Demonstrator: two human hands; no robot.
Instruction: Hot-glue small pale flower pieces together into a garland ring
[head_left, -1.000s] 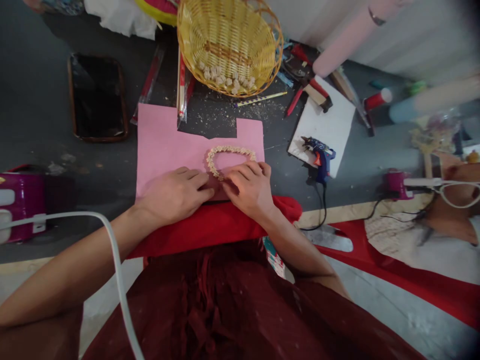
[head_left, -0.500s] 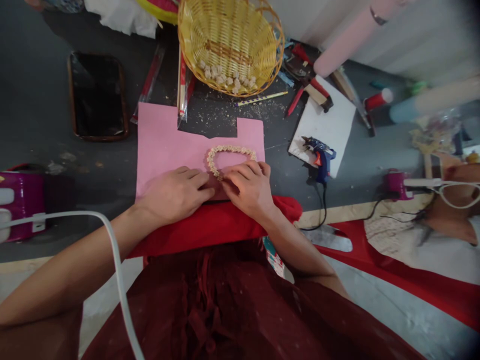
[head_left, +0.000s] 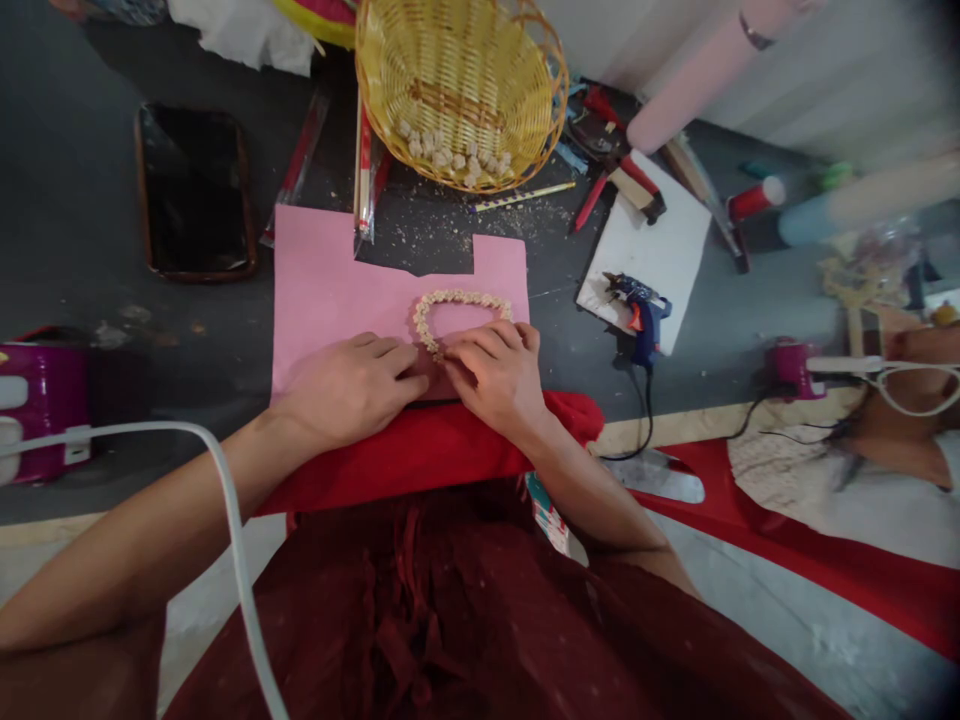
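Observation:
A cream, knobbly strand point(head_left: 424, 318) lies curved in a loop on a pink sheet point(head_left: 315, 270) with a notch cut in its far edge. My right hand point(head_left: 499, 378) covers the near right part of the loop, its fingers bent over the strand; what is under the palm is hidden. On the sheet's near left part rests my left hand point(head_left: 360, 388), palm down with loosely bent fingers and the thumb out toward the right hand. Nothing shows in it. Red cloth point(head_left: 420, 445) lies beneath both wrists at the table edge.
A yellow woven basket point(head_left: 465, 80) holding several small pale pieces stands at the back. Left is a phone point(head_left: 199, 190). On a white board point(head_left: 679, 245) at right lie a blue glue gun point(head_left: 649, 318) and pliers point(head_left: 637, 190). A white cable point(head_left: 229, 490) crosses my left arm.

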